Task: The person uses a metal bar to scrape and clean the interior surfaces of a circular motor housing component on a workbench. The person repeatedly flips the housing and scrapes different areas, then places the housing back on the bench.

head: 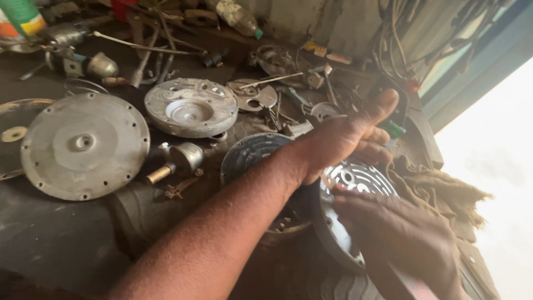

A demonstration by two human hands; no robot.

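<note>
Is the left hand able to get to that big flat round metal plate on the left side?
Probably yes. The left hand rests on the slotted round cover, and its arm already stretches past the big flat plate. Only small parts lie between, nothing tall blocks it.

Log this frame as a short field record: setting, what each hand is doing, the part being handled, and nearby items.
Setting: cluttered, grimy workbench strewn with metal parts and tools
Left hand: reaches across, fingers resting on the upper rim of the shiny slotted round metal housing
Right hand: lies on the housing's lower edge; grip unclear
Nearby left: large flat grey metal disc, ribbed round aluminium cover
Nearby right: brown rag
</note>
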